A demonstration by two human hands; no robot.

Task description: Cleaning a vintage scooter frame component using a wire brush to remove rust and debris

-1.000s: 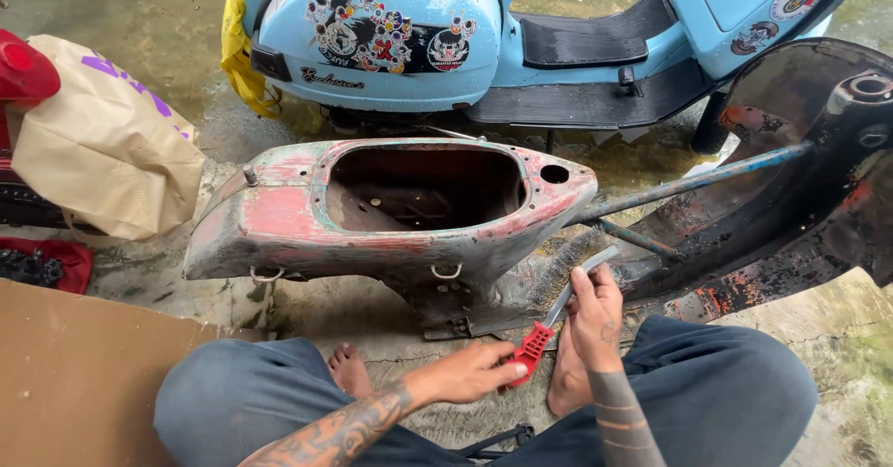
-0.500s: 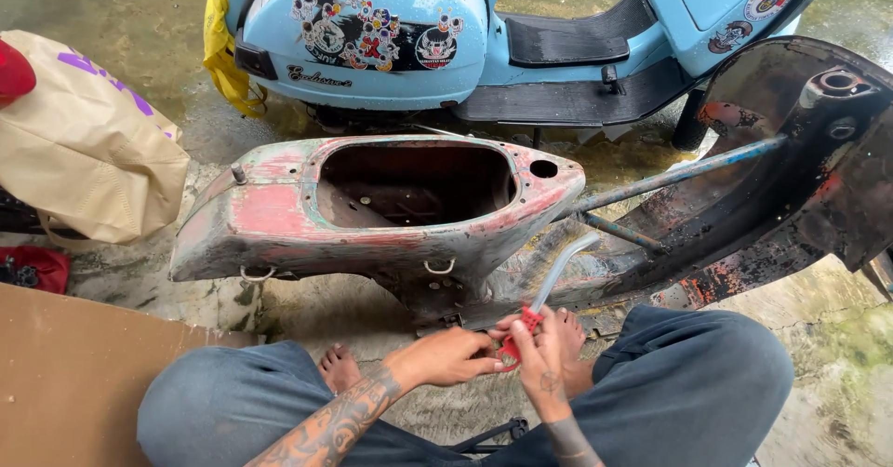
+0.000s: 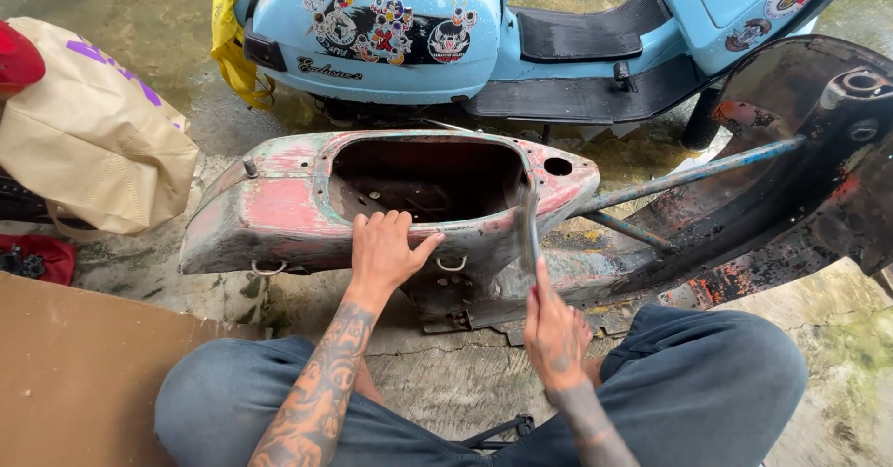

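Right now the left hand (image 3: 386, 248) lies flat and spread on the near rim of the stripped scooter body shell (image 3: 279, 211), fingers hooked over the edge of the open seat cavity, thumb out to the side, bracing not gripping; the right hand (image 3: 555, 329) is closed around the handle of a brush tool (image 3: 527, 220), motion-blurred, its head up against the shell's rear flank just right of the left hand; bristles hard to make out. Shell sits on the wet concrete floor (image 3: 437, 383) directly in front of the crossed legs in blue jeans (image 3: 707, 374), long axis left to right, with a blue-grey frame tube (image 3: 688, 174) running right into the dark rusty leg shield (image 3: 809, 151). Handling judgement: pressed steel, stiff, fairly heavy, won't flex under a palm; flaking pink and green paint and rust give a rough, grippy surface, but cavity edges and the little wire hooks low on the side look sharp, so best hold is the rolled rim where the left hand sits, or the frame tube for shifting the whole piece. Brush tool looks light and rigid and suits a one-handed hold at the handle end. Behind it a light blue scooter (image 3: 391, 30) with stickers is parked, a yellow cloth (image 3: 233, 44) hangs off its rear, a tan bag (image 3: 88, 141) stands at left, brown cardboard (image 3: 74, 374) lies near the left knee
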